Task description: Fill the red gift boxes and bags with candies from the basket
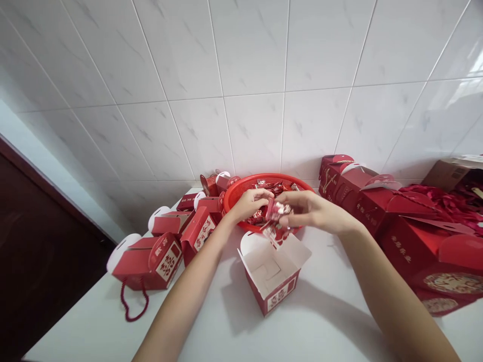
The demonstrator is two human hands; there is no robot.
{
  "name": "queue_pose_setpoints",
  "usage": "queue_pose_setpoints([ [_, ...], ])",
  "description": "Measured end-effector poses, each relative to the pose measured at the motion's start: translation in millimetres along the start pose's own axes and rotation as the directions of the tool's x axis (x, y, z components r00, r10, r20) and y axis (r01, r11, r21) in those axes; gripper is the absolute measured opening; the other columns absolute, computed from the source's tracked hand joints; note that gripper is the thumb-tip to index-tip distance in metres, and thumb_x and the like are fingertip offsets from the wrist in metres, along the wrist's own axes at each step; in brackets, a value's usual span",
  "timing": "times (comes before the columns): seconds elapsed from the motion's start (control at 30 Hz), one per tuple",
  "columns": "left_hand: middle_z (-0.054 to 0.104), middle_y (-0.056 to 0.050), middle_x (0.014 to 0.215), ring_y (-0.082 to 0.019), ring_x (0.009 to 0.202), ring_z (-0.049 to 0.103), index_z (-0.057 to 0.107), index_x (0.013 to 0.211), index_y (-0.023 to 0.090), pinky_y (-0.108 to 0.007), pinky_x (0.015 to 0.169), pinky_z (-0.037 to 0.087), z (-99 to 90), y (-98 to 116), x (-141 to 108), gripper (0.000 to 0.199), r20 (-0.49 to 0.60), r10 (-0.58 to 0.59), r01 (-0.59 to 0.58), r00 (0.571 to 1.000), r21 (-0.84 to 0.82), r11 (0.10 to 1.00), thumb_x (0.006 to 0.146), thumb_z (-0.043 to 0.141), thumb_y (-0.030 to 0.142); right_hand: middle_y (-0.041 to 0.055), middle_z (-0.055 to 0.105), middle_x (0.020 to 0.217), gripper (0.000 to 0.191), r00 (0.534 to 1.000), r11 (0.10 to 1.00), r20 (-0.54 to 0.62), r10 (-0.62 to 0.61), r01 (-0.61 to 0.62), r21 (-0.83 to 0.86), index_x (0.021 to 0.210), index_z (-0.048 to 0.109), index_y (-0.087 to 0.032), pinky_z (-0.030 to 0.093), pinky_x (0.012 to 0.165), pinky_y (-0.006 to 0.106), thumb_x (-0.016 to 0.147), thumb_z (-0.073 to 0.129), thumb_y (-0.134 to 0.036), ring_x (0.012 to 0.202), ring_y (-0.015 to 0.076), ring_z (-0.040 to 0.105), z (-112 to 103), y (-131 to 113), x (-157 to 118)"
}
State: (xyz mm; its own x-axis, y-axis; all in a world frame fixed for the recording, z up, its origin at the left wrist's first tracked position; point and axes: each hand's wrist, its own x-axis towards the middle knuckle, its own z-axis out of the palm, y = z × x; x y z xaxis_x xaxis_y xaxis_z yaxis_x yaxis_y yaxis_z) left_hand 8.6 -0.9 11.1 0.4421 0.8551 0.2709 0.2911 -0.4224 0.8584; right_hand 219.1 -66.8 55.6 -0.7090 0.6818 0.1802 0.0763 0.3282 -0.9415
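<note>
An open red box (268, 274) with a white inside stands on the white table, and no contents show in it. Behind it sits a red plastic basket (241, 186) holding red wrapped packets (273, 188). My right hand (307, 211) is closed around several small red packets (278, 213), above the basket's front rim and the box's back flaps. Close beside it, my left hand (251, 203) reaches over the basket, its fingers bent and touching a red packet at the fingertips.
Closed red gift boxes (151, 261) stand at the left, one with a rope handle hanging forward. Larger red boxes (433, 256) line the right side, beside dark red cord or fabric (449, 201) and a cardboard box (449, 173). A tiled wall (252, 125) rises behind.
</note>
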Motion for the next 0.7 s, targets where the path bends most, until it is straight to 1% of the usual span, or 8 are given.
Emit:
queue_pose_setpoints([
  [0.1,0.074,-0.007,0.098,-0.02,0.093,0.069,0.07,0.099,0.013,-0.033,0.088,0.054,-12.8,3.6,-17.3,0.024,-0.003,-0.04,0.04,0.999,0.053,0.998,0.079,0.058,0.021,0.0035,0.071,0.096,0.023,0.99,0.933,0.134,0.045,0.006,-0.359,0.107,0.068,-0.019,0.049,0.067,0.025,0.085,0.065,-0.024,0.08,0.0159,0.065,16.0,-10.5,-3.9],
  [0.2,0.075,-0.009,0.1,-0.021,0.094,0.069,0.071,0.099,0.013,-0.033,0.087,0.054,-21.7,-1.9,-24.7,0.024,-0.042,-0.102,0.108,0.994,0.186,0.977,0.081,0.057,0.021,0.003,0.072,0.093,0.024,0.99,0.825,0.113,0.081,-0.003,-0.566,0.108,0.068,-0.019,0.046,0.063,0.025,0.086,0.059,-0.018,0.073,0.0152,0.064,21.7,-15.7,-6.4],
  [0.27,0.075,-0.009,0.102,-0.022,0.095,0.07,0.072,0.1,0.013,-0.031,0.086,0.054,-24.6,-7.7,-23.6,0.025,-0.029,-0.155,0.156,0.987,0.317,0.935,0.081,0.056,0.018,0.0031,0.072,0.091,0.021,0.995,0.807,0.078,0.06,-0.003,-0.591,0.106,0.067,-0.019,0.048,0.065,0.026,0.087,0.059,-0.021,0.074,0.0161,0.065,18.9,-18.2,-9.0],
  [0.33,0.075,-0.008,0.103,-0.023,0.096,0.069,0.074,0.1,0.015,-0.029,0.085,0.053,-25.4,-12.1,-18.7,0.028,0.035,-0.233,0.188,0.972,0.478,0.858,0.076,0.06,0.016,0.0036,0.072,0.091,0.019,0.999,0.818,0.027,0.034,-0.012,-0.574,0.105,0.066,-0.019,0.05,0.068,0.027,0.09,0.058,-0.027,0.075,0.0167,0.065,12.8,-20.1,-12.5],
  [0.43,0.074,-0.005,0.111,-0.024,0.103,0.068,0.075,0.108,0.02,-0.025,0.085,0.051,-23.7,-14.2,-6.9,0.04,0.164,-0.362,0.173,0.918,0.654,0.737,0.069,0.068,0.016,0.0043,0.072,0.094,0.021,0.999,0.825,-0.047,-0.005,-0.023,-0.564,0.104,0.067,-0.02,0.051,0.069,0.029,0.092,0.055,-0.032,0.077,0.0172,0.065,3.2,-21.3,-17.4],
  [0.57,0.074,-0.004,0.114,-0.023,0.098,0.068,0.072,0.119,0.023,-0.023,0.075,0.05,-17.8,-14.7,9.2,0.052,0.276,-0.473,0.127,0.837,0.742,0.658,0.067,0.073,0.024,0.0054,0.072,0.103,0.024,0.992,0.811,-0.122,-0.042,-0.038,-0.583,0.105,0.069,-0.02,0.051,0.073,0.03,0.092,0.056,-0.035,0.084,0.0187,0.066,-2.8,-19.6,-18.9],
  [0.63,0.076,-0.005,0.102,-0.022,0.089,0.069,0.075,0.111,0.021,-0.022,0.069,0.049,-14.5,-16.7,13.2,0.044,0.272,-0.475,0.129,0.837,0.746,0.654,0.068,0.073,0.026,0.0058,0.072,0.104,0.025,0.991,0.809,-0.132,-0.027,-0.056,-0.586,0.105,0.069,-0.02,0.051,0.073,0.031,0.092,0.056,-0.036,0.084,0.0191,0.066,-3.5,-17.5,-17.7],
  [0.7,0.077,-0.004,0.093,-0.02,0.081,0.068,0.077,0.102,0.018,-0.022,0.067,0.048,-12.4,-19.8,13.7,0.031,0.251,-0.444,0.135,0.86,0.727,0.674,0.073,0.067,0.023,0.0064,0.072,0.104,0.027,0.99,0.805,-0.141,-0.006,-0.079,-0.588,0.106,0.069,-0.02,0.051,0.072,0.031,0.091,0.056,-0.038,0.084,0.0196,0.066,-4.4,-14.8,-16.0],
])
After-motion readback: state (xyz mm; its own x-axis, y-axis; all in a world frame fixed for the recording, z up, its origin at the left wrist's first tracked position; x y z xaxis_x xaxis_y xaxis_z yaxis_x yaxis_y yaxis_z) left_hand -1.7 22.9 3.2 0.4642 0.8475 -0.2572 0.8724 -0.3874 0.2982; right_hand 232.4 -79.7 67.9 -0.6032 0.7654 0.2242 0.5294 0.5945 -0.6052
